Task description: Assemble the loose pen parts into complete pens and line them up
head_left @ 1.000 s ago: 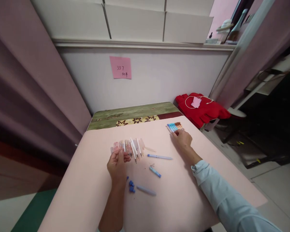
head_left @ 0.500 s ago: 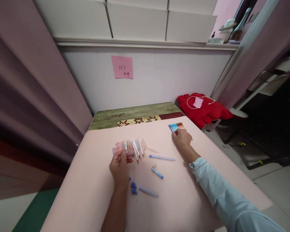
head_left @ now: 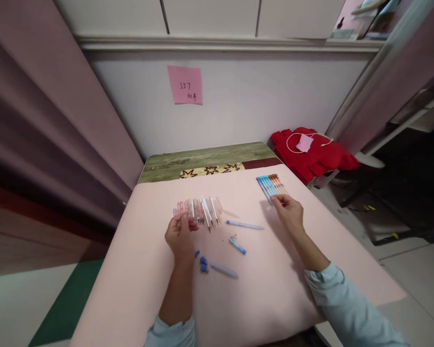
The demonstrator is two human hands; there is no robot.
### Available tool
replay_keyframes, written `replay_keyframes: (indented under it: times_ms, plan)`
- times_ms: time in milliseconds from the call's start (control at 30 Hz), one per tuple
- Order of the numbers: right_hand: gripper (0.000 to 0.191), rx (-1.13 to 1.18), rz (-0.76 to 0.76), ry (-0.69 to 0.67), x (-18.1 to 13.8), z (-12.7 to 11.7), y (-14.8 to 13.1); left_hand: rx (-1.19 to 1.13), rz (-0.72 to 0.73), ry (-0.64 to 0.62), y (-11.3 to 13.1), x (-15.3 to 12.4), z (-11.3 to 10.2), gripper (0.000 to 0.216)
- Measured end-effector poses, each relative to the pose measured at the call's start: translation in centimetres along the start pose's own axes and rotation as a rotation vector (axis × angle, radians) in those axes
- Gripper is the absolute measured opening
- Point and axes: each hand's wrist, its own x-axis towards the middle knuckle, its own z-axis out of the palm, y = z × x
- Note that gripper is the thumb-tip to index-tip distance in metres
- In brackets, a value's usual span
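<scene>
My right hand (head_left: 289, 213) is closed in a pinch at the lower end of a row of blue and brown-capped pens (head_left: 268, 185). Its fingertips meet the tip of a blue pen. My left hand (head_left: 181, 234) hovers over the near left of a spread of clear and pinkish pen barrels (head_left: 183, 206), thumb and finger together; what they hold, if anything, is hidden. White refills (head_left: 205, 212) with dark tips lie beside it. Between my hands lie a long pale blue pen (head_left: 245, 225) and a short blue pen part (head_left: 237, 246).
Nearer me are a pale blue barrel (head_left: 224, 271) and small dark blue pieces (head_left: 203, 264). A pale pink cover (head_left: 275, 299) lies over the table. Red cloth (head_left: 311, 154) with a white cord sits beyond the right edge. A pink note (head_left: 186, 85) sticks to the wall.
My right hand has drawn back toward me from over the pen row, uncovering more of the pens. My left hand stays by the barrels. The view has tilted down slightly.
</scene>
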Motion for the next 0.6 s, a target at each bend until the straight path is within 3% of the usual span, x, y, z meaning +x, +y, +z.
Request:
replay_keyframes:
  times_ms: [167, 267, 400, 600]
  plan:
    - [0.036, 0.076, 0.004, -0.172, -5.1, -0.3, 1.0, -0.048, 0.018, 0.057, 1.8, -0.6, 0.0, 0.025]
    - [0.035, 0.070, -0.035, -0.186, -6.3, -0.3, 1.6, -0.070, 0.012, 0.039, 4.0, -1.4, -0.8, 0.026]
    - [0.037, 0.125, 0.033, -0.143, -6.3, -0.4, 2.4, -0.002, 0.061, 0.069, 6.0, -2.5, -3.3, 0.026]
    - [0.039, 0.090, 0.016, -0.131, -6.5, -0.4, 3.4, 0.068, -0.003, 0.122, 4.2, -4.4, -7.2, 0.027]
